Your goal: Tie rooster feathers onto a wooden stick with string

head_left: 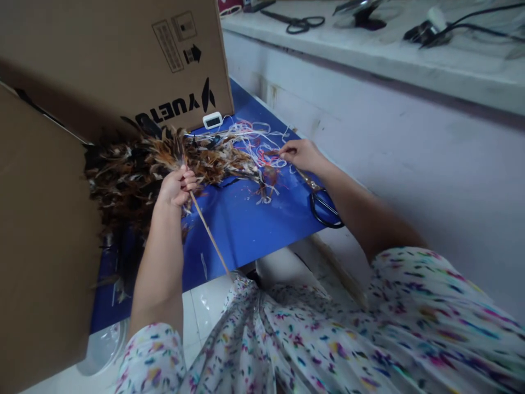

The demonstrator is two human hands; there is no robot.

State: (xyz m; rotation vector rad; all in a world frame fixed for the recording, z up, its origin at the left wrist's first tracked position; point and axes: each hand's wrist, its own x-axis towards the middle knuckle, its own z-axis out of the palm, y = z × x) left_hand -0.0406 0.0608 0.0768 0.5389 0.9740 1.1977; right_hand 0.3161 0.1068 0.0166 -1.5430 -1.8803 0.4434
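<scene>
My left hand is closed round a thin wooden stick, just below brown feathers bunched at its upper end; it looks like a feather duster. The stick's lower end reaches my patterned clothing. Off to the right, my right hand pinches with thumb and forefinger what appears to be a small brown feather. Around those fingertips lie tangled white and pink strings. Black-handled scissors rest under my right forearm, partly hidden by it. A large heap of brown and black feathers lies left of my left hand.
Cardboard boxes stand at the back and left of the blue tabletop. A small white display device sits against the back box. Along the right runs a wall with a ledge, holding another pair of scissors and black cables.
</scene>
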